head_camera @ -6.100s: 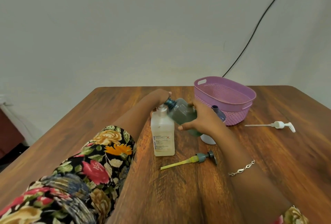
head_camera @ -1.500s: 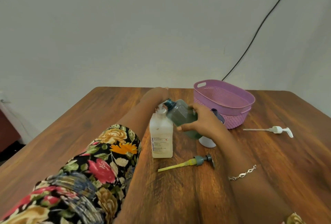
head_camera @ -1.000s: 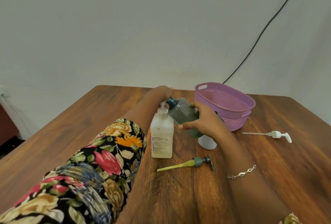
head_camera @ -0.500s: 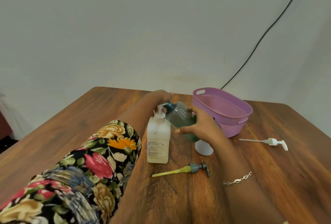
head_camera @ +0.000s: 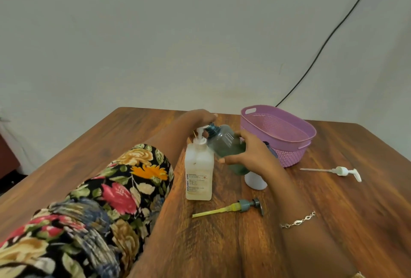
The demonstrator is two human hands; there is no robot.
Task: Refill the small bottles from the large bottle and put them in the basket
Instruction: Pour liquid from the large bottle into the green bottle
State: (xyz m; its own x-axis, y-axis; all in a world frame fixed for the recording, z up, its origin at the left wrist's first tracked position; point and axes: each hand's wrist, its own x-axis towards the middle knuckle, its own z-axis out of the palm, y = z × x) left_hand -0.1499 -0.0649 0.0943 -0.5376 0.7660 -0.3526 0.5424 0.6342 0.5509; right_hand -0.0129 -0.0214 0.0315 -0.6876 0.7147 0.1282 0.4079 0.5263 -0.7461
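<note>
Currently I see the right hand (head_camera: 249, 153) with fingers (head_camera: 241, 134) curled round the small green bottle (head_camera: 224, 144), which is tilted, its open neck at the large bottle (head_camera: 199, 173) pump spout. The left hand (head_camera: 198, 116) rests on that pump head; I can't tell how its fingers lie. A white bottle (head_camera: 255, 181) stands on the surface (head_camera: 133, 135) under the right wrist. The basket (head_camera: 278, 131) is just beyond the right fingers. The green pump (head_camera: 233, 207) and white pump (head_camera: 338, 171) lie loose.

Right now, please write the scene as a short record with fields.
left hand: rests on the pump head of the large bottle
right hand: grips the green small bottle, tilted, open neck at the pump head
second small bottle: upright beside the basket, partly hidden
loose parts: green-yellow pump before the large bottle; white pump right of the basket; both lie on the table
</note>
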